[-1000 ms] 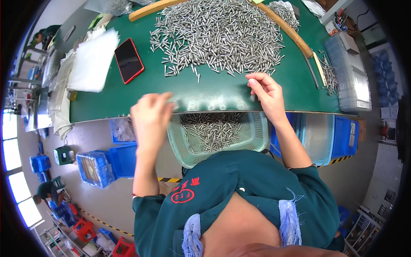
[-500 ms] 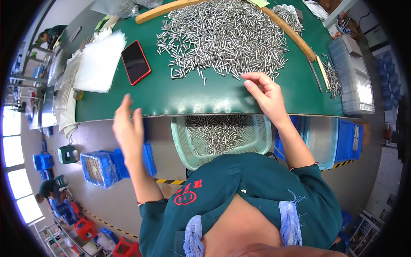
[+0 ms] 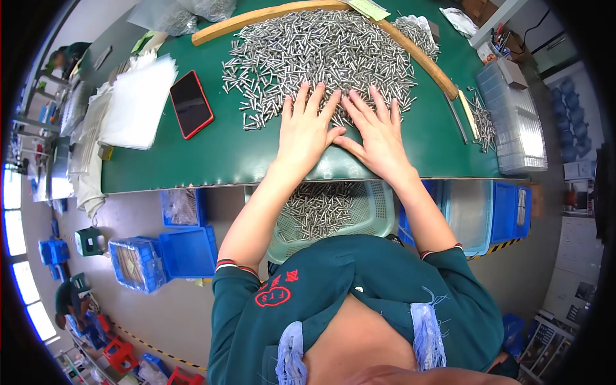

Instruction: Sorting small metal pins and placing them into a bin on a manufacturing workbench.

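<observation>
A wide heap of small silvery metal pins [image 3: 321,48] covers the middle of the green tabletop [image 3: 224,154]. Both my hands lie side by side at its near edge, palms down. My left hand [image 3: 305,131] has its fingers spread, their tips on the pins. My right hand [image 3: 378,135] is spread the same way, fingertips touching the heap, its thumb close to the left thumb. Neither hand grasps anything; whatever lies under the palms is hidden. Below the table edge, a pale green basket [image 3: 384,212] holds more of the pins, partly covered by my left forearm.
Wooden strips [image 3: 427,61] border the heap at the back and right. A red-edged phone [image 3: 191,104] and white sheets [image 3: 138,102] lie at left. Clear plastic boxes [image 3: 513,119] stand at right beside loose longer pins [image 3: 482,122]. Blue bins [image 3: 189,250] sit below; people are far left.
My left hand has come from beyond the table's front edge, up and right, onto the heap's near edge. My right hand has shifted slightly left and spread flat. The view has shifted a little.
</observation>
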A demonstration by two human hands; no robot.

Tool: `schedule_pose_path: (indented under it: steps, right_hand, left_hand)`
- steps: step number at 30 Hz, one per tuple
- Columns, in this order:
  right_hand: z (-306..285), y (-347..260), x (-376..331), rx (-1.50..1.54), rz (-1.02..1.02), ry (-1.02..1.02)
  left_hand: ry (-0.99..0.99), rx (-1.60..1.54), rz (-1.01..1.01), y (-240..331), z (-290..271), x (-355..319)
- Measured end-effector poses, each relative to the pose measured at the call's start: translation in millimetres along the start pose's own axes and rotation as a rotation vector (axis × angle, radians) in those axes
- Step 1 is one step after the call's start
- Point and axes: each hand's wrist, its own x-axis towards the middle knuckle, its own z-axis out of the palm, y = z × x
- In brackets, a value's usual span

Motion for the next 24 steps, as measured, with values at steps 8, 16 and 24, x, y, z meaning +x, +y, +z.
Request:
schedule_pose_path:
  steps: [8, 16, 24]
  right_hand:
    - [-9.7, -1.5, -6.7, 0.137, -0.196, -0.099]
    - [-22.9, -6.9, -10.7, 0.275, -0.219, -0.040]
    - [-21.4, 0.2, -34.7, 0.353, -0.025, 0.186]
  left_hand:
    - [-0.188, -0.052, -0.073, -4.2, -26.7, -43.3]
    - [-0.108, 0.010, -0.105, -17.0, -34.8, -50.4]
    - [0.284, -0.160, -0.215, -9.4, -61.1, -51.3]
